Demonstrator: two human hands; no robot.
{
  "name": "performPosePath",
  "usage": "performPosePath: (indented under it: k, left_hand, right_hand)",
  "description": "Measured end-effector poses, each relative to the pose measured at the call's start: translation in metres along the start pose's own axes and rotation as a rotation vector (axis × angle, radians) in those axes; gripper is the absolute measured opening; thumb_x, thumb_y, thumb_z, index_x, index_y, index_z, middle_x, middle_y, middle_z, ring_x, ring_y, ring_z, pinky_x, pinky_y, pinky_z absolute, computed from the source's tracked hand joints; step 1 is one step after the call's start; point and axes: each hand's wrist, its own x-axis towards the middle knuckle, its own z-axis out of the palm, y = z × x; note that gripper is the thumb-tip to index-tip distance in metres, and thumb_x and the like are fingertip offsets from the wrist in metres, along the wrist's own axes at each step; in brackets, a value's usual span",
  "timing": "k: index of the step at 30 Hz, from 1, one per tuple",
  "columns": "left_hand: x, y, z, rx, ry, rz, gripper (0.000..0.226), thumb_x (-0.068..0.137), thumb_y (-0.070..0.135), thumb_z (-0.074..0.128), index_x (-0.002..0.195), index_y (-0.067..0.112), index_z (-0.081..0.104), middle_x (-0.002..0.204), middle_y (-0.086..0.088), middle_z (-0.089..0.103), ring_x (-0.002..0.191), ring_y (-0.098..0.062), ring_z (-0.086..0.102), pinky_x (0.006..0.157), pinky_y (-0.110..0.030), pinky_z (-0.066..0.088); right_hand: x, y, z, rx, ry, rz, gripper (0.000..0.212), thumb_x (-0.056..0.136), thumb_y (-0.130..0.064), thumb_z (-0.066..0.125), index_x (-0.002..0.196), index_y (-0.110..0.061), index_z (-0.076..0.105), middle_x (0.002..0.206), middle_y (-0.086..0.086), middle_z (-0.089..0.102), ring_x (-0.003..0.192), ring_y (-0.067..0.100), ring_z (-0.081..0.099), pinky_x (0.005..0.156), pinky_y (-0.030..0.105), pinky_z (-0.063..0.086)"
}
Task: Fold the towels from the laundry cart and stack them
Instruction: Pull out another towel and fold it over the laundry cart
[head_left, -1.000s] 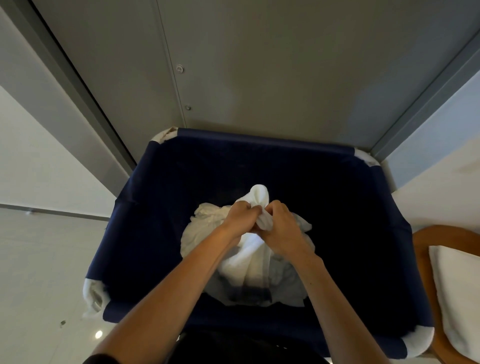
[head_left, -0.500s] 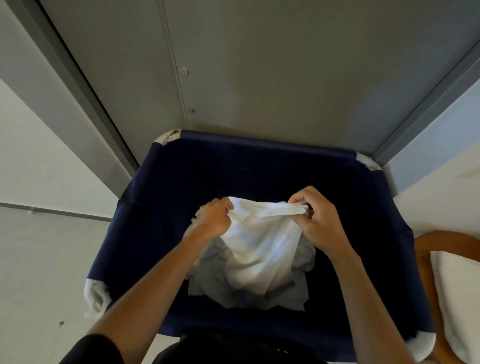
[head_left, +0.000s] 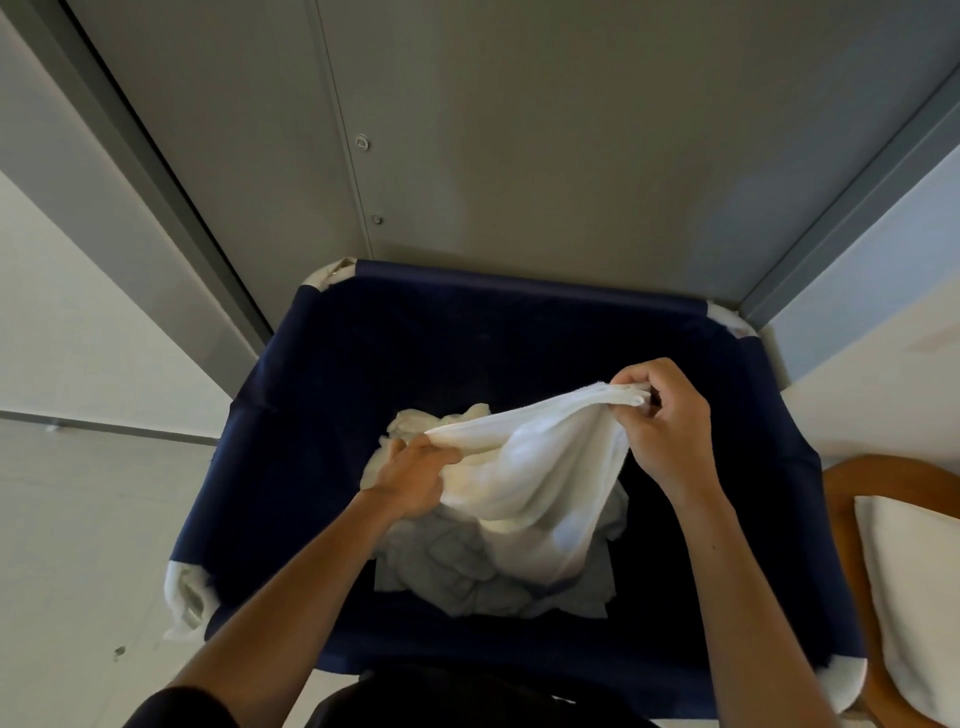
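**White towel stretched between both hands over the laundry cart**

A white towel (head_left: 540, 467) hangs above the open cart, its upper edge pulled into a line between the two hands. The left hand (head_left: 415, 478) sits lower, with its fingers curled tight round a bunched part of that edge. The right hand (head_left: 665, 426) is higher and further out, pinching the towel's corner between thumb and bent fingers. Below the held edge the cloth sags in soft folds, and its lowest part reaches the pile of crumpled towels (head_left: 457, 577) lying in shadow at the bottom of the cart.

The laundry cart (head_left: 519, 283) has a navy fabric liner with sloping walls, and white padded corners (head_left: 184, 597) show where the liner ends. Both bare forearms reach in over its near rim.

Just behind the cart stands a grey metal panel (head_left: 571, 130) with a vertical seam and two round fasteners (head_left: 362, 141) beside it. To the right, near the cart, is the curved rim of a piece of wooden furniture (head_left: 852, 499). On it rests a white fabric item (head_left: 914, 597), possibly a folded towel or a cushion; the edge of the view cuts it off.
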Motion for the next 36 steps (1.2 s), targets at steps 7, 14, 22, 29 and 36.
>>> performPosePath:
  k: [7,14,22,29,36]
  left_hand:
    - [-0.002,-0.016,-0.02,-0.017,0.052,0.07,0.036,0.08,0.023,0.058,0.115,0.029,0.057,0.109,0.005,0.045,0.117,-0.016,0.037,0.109,-0.035,0.013]
    - [-0.007,-0.023,-0.031,0.053,0.413,0.115,0.048,0.073,0.044,0.035,0.085,0.014,0.071,0.095,0.003,0.064,0.107,-0.018,0.05,0.101,-0.036,0.022]
    - [-0.004,-0.02,-0.069,0.19,0.948,0.154,0.034,0.082,0.027,0.044,0.078,0.01,0.074,0.085,-0.007,0.065,0.096,-0.019,0.045,0.092,-0.042,0.028]
    - [-0.009,-0.003,-0.119,0.239,1.165,0.162,0.023,0.085,0.018,0.052,0.091,0.008,0.072,0.095,-0.01,0.063,0.104,-0.023,0.043,0.093,-0.041,0.026]
    - [-0.019,-0.006,-0.134,-0.078,1.031,0.09,0.015,0.088,0.001,0.061,0.103,0.004,0.061,0.139,-0.016,0.041,0.124,-0.032,0.039,0.101,-0.045,0.041]
  right_hand:
    - [0.0,0.017,0.001,-0.065,0.162,0.15,0.023,0.079,0.006,0.058,0.08,-0.018,0.06,0.09,-0.004,0.061,0.077,-0.001,0.055,0.062,0.005,0.042]
    - [0.002,0.036,-0.003,-0.177,0.206,0.241,0.019,0.081,0.003,0.055,0.083,-0.015,0.061,0.094,0.002,0.06,0.077,0.006,0.053,0.061,0.014,0.037]
    - [0.002,0.042,-0.01,-0.186,0.228,0.276,0.019,0.083,0.003,0.056,0.093,-0.013,0.061,0.097,0.001,0.059,0.079,0.007,0.052,0.06,0.011,0.037]
    - [0.009,0.021,-0.012,-0.048,0.306,0.199,0.018,0.088,0.001,0.053,0.1,-0.012,0.055,0.086,-0.014,0.054,0.071,-0.012,0.052,0.06,0.002,0.039]
    - [0.016,0.019,-0.003,0.106,0.24,0.159,0.016,0.094,-0.008,0.049,0.108,-0.015,0.052,0.092,-0.015,0.053,0.073,-0.013,0.05,0.062,0.004,0.04]
